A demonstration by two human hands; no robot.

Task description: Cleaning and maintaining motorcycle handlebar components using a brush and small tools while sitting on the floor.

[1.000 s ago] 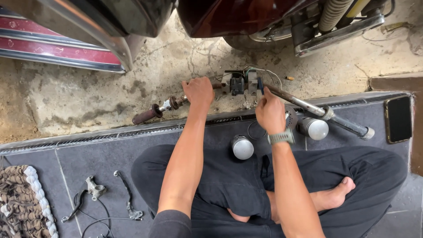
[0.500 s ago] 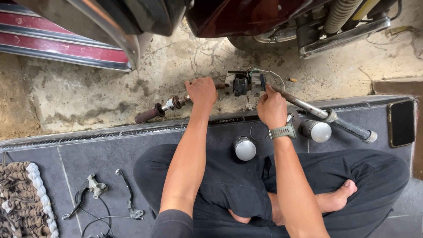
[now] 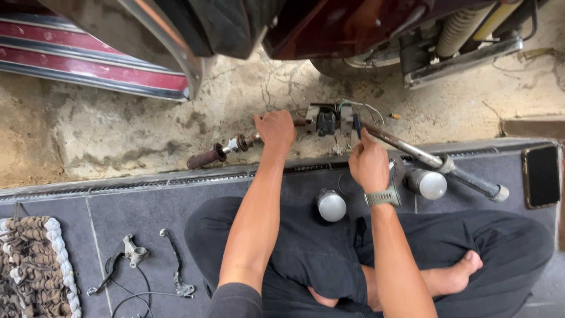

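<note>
The motorcycle handlebar (image 3: 329, 126) lies crosswise on the ground before the person — left hand (image 3: 275, 128) closed around the bar, right hand (image 3: 368, 165) closed on a blue-handled screwdriver (image 3: 356, 125) at its switch housing (image 3: 325, 119).

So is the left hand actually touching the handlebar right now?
Touching. The head view shows the left hand closed over the handlebar, whose bar disappears under the fingers and comes out on both sides.

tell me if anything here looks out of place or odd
The handlebar lies on the ground, off any bike, loose wires sticking out of its middle. The left hand grips it; the right hand holds a small tool there. Two brake levers lie detached on the mat.
</note>
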